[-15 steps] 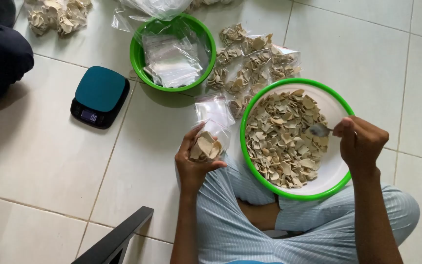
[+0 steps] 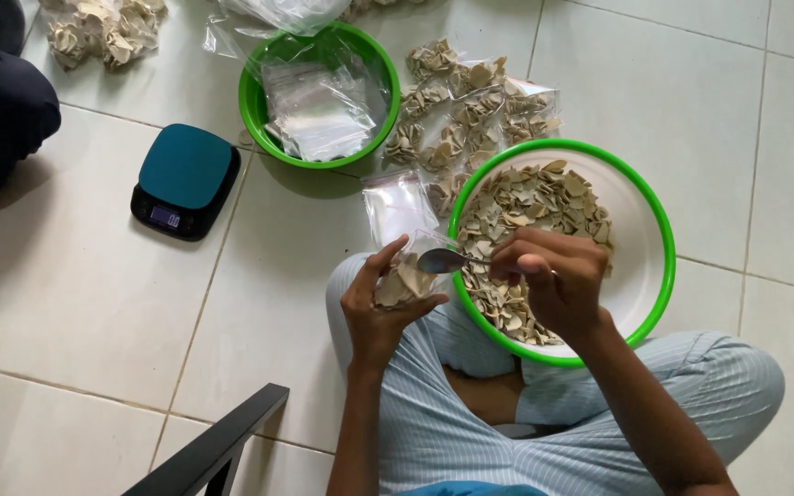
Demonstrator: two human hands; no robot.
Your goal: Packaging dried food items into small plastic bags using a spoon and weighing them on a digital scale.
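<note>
Right hand (image 2: 558,280) has moved off the big bowl (image 2: 656,241); its spoon (image 2: 443,261) now sits at the mouth of the small bag (image 2: 404,276), fingers closed on the handle. Left hand (image 2: 380,308) grips the bag, clear plastic, part-filled with pale chips. Scale (image 2: 184,180) sits well left, open tile floor (image 2: 75,294) between.

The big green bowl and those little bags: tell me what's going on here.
A person sits cross-legged on the tiled floor. The left hand holds a small clear bag partly filled with pale chips, and the right hand holds a spoon at the bag's mouth. The green-rimmed bowl of chips rests against their legs. Filled bags, a second bowl of empty bags and a scale lie nearby.
</note>
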